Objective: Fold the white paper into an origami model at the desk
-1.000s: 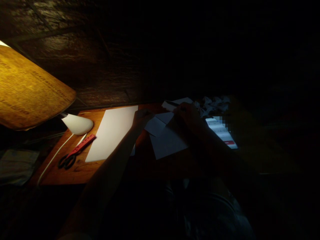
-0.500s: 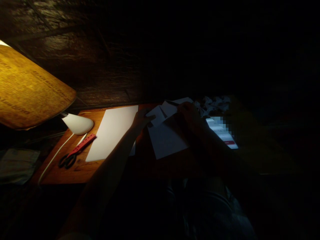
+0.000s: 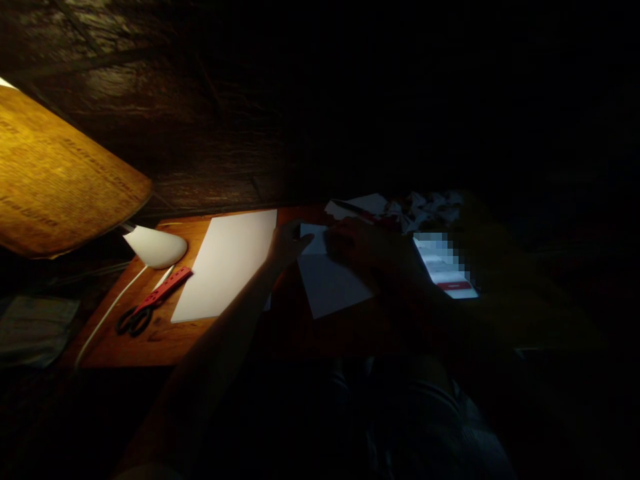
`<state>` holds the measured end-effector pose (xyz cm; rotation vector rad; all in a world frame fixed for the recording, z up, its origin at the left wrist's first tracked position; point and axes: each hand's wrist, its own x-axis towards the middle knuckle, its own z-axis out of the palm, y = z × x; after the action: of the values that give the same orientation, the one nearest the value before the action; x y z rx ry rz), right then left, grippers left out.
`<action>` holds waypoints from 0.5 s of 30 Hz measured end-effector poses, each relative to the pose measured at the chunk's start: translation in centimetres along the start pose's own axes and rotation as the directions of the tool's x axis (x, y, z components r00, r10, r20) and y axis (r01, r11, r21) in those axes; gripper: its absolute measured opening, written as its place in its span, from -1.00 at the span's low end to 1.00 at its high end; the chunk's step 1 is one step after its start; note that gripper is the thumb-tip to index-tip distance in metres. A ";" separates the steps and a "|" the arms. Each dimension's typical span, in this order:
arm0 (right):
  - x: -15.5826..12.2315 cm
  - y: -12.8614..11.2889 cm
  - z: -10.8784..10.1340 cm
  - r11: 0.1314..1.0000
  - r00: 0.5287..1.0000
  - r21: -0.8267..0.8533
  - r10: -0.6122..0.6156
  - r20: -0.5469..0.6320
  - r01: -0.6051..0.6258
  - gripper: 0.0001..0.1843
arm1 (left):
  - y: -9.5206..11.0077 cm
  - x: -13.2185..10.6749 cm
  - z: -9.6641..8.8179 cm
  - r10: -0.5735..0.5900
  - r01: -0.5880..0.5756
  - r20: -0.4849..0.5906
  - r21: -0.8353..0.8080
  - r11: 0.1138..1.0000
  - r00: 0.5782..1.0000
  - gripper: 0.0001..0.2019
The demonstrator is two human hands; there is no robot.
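Your left hand (image 3: 295, 243) grips the small white paper (image 3: 313, 244) at its left side, thumb lying on top; your right hand (image 3: 355, 239) bends over its right side, too shadowed to tell whether it is gripping. The small white paper is mid-bench, over the far end of a larger white sheet (image 3: 336, 290). To your left on the bench (image 3: 165, 350) are a stack of white paper (image 3: 227, 263), black-handled scissors (image 3: 145, 311) and a lit lamp (image 3: 157, 249); to your right glows a phone (image 3: 443, 265)
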<state>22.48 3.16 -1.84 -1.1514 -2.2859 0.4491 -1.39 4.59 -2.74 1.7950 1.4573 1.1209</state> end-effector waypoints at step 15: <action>-0.1 -0.3 -1.4 1.000 0.995 0.003 -0.023 0.100 0.023 -0.63 | -0.3 -0.6 0.3 0.287 -0.328 0.231 0.163 0.931 0.930 -0.66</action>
<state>23.22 2.97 -0.64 -1.1240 -2.3813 0.5100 -1.30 4.14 -3.33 2.2698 1.2292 0.9247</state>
